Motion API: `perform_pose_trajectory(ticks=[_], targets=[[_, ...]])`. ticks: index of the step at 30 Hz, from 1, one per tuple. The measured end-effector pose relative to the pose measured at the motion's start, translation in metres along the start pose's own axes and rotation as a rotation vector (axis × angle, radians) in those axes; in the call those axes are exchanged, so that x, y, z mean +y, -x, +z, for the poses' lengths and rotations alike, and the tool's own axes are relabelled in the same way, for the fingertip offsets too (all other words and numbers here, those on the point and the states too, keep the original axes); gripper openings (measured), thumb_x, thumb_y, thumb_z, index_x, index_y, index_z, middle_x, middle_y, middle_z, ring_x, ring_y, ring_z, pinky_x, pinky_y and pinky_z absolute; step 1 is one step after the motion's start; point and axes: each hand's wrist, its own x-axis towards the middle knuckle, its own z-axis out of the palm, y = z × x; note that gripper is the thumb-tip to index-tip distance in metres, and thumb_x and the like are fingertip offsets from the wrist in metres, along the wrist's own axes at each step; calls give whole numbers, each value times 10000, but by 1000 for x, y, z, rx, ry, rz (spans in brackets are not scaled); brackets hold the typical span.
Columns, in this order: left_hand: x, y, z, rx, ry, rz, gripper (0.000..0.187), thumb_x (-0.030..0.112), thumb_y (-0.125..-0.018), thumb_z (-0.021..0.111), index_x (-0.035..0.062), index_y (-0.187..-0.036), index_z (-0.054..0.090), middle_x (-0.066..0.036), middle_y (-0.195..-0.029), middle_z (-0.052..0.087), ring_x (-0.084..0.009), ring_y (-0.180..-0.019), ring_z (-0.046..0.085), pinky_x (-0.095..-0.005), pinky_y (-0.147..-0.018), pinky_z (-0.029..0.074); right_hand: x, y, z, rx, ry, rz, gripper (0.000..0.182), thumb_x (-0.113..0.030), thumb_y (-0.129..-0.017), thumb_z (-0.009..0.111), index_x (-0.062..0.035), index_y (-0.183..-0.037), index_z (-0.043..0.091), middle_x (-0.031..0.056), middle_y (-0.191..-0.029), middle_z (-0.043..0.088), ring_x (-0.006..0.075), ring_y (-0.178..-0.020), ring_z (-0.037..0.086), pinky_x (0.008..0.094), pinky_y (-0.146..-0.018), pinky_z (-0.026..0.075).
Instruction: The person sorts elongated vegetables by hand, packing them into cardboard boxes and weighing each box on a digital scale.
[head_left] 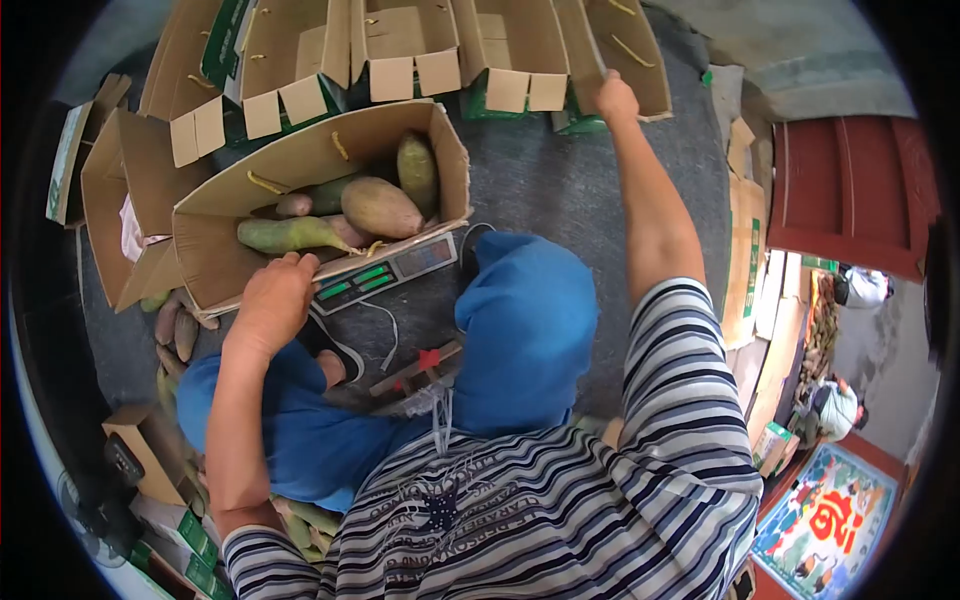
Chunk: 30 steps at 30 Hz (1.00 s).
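Observation:
My left hand [275,302] is closed over the near edge of an open cardboard carton [210,245]. Inside the carton lie several large green and pinkish root vegetables [382,207] that look like radishes. Yellow cord loops hang from its wall. A digital scale [385,275] with lit green displays shows under the carton's near side. Stretched forward to the upper right, my right hand [616,98] is closed on the edge of another open carton [635,60], its fingertips partly hidden.
More open cartons [405,30] stand in a row at the top. Another carton [130,200] is at the left, with loose root vegetables [180,335] below it. A small wooden stool [420,370] is between my legs. Two people [838,408] are far right, near a red door [850,195].

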Motion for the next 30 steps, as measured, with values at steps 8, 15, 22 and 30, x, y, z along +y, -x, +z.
perform_pose_trajectory(ticks=[8,15,22,30], targets=[[-2,2,5,18,-60,-4,205,83,-778,587,31,-966,526,-165,-904,561,-343,-896,558,-434,-747,458,14,12,16,344,-83,-397,441,-158,-756,574,-26,-1173,518,209,-1101,563,360,-1047,522,441,-889,435],[-9,1,16,24,-99,-17,236,119,-791,597,32,-997,521,-160,-932,567,-334,-898,570,-432,-743,465,-78,150,-148,-342,-542,-625,327,-192,-871,582,-48,-1164,575,153,-1074,614,190,-975,605,291,-832,458],[-18,7,-3,69,-48,17,437,181,-706,700,37,-1063,494,-157,-973,572,-345,-951,562,-427,-798,460,-195,262,-233,-15,-21,-1268,345,-154,-833,588,-54,-1159,545,142,-982,616,297,-851,605,352,-726,494],[-12,3,-9,-3,-104,-67,438,221,-710,700,26,-1064,534,-157,-1005,586,-325,-978,567,-422,-828,463,-238,283,-172,-116,-76,-1342,284,-237,-826,585,-50,-1039,562,127,-913,622,304,-823,603,383,-688,489]])
